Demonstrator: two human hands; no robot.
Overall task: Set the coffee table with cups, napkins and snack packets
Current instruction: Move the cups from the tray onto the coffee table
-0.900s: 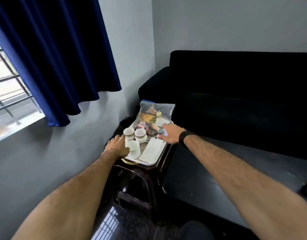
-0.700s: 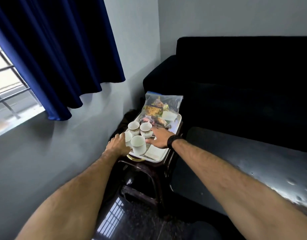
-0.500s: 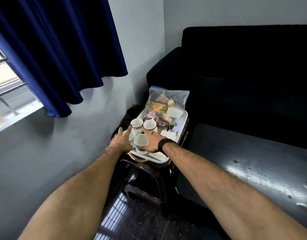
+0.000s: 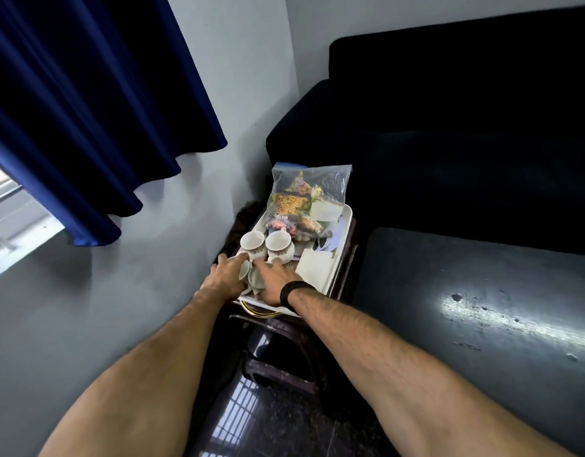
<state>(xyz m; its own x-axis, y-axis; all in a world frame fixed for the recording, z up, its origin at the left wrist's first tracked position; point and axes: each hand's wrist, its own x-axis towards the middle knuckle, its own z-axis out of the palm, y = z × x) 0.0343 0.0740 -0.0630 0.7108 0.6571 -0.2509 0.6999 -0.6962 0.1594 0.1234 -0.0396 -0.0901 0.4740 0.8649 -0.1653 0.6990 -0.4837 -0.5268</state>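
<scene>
Two near cups [image 4: 255, 278] are sitting at the front edge of a white tray [image 4: 334, 271], and both hands are closing on them: the left hand [image 4: 226, 276] is resting its fingers [image 4: 239, 257] against the left one, the right hand [image 4: 274, 282] is curling around the other; how firm either hold is cannot be told. Two patterned cups [image 4: 266, 245] are standing upright just behind, touching each other. White napkins [image 4: 312, 266] are lying to their right. A clear bag of snack packets [image 4: 302, 201] is leaning at the tray's far end. The tray is resting on a dark stool [image 4: 278, 338], beside the dark desk [image 4: 482, 308] and a black sofa [image 4: 449, 127].
</scene>
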